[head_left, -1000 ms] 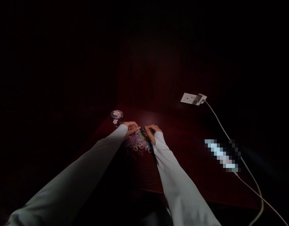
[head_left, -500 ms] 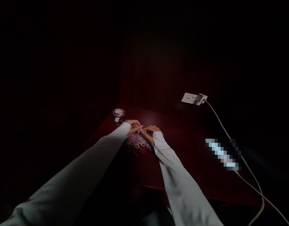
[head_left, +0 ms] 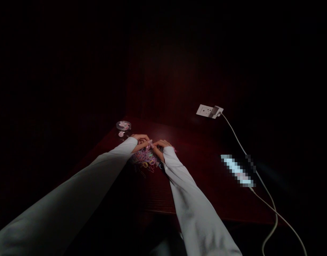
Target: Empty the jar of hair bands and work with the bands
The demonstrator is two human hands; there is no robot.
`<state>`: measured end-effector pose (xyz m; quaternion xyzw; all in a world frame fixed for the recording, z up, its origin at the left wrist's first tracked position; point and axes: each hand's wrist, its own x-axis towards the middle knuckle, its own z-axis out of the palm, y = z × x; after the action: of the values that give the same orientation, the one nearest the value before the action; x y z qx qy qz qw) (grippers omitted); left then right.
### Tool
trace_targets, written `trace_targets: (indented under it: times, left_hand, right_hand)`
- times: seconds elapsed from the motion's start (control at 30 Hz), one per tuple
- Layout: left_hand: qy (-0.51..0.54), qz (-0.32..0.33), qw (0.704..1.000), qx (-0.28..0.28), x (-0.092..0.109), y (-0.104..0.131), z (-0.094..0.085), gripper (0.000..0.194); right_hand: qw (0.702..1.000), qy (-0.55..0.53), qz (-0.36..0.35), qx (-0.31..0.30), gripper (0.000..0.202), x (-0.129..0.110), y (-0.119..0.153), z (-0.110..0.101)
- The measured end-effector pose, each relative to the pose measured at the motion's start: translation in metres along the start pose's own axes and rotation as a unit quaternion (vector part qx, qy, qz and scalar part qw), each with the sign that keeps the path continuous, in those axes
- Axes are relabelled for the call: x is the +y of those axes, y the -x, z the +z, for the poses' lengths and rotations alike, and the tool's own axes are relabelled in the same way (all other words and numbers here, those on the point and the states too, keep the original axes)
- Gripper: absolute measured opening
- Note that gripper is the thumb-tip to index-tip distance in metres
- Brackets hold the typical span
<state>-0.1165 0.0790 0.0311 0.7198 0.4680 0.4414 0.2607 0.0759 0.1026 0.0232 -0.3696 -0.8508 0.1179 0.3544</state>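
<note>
On the dark red table [head_left: 200,170], my left hand [head_left: 141,139] and my right hand [head_left: 161,147] meet over a pile of thin, colourful elastic hair bands [head_left: 146,159]. The fingers of both hands are pinched together, thumbs close to each other. Something small and pinkish [head_left: 150,143] shows where the fingertips meet, too small and dim to make out. More pink bits [head_left: 174,149] stick out past my right wrist. Just left of my left hand stands a clear round container [head_left: 123,126] with pink and white pieces on its top.
A white wall socket [head_left: 205,110] with a charger [head_left: 216,112] plugged in is at the back right. Its white cable [head_left: 234,134] hangs down across the right side. A bright, pixelated phone-like object [head_left: 238,171] lies on the table, joined to a cable. The surroundings are very dark.
The whole scene has shifted a little left in view as my head turned. Both hands keep nearly the same pinched pose over the hair bands.
</note>
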Motion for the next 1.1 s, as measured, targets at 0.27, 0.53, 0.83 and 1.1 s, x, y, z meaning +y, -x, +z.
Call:
trace_targets:
  times: [0.27, 0.53, 0.83, 1.1]
  left_hand:
    - [-0.029, 0.011, 1.0, -0.005, 0.014, 0.006, -0.008, 0.037]
    - [-0.064, 0.013, 0.998, 0.01, 0.01, 0.005, -0.01, 0.039]
    - [-0.09, 0.084, 0.992, -0.025, 0.007, 0.006, -0.006, 0.037]
    - [-0.149, 0.102, 0.982, -0.048, 0.006, 0.005, -0.006, 0.042]
  right_hand:
    - [0.999, -0.04, 0.004, 0.029, 0.026, 0.001, -0.001, -0.008]
    - [0.997, -0.069, -0.005, 0.04, 0.029, 0.001, -0.001, -0.009]
    - [0.998, -0.062, -0.023, 0.002, 0.026, -0.003, 0.0, -0.01]
    - [0.998, -0.053, -0.04, 0.013, 0.028, 0.003, 0.001, -0.004]
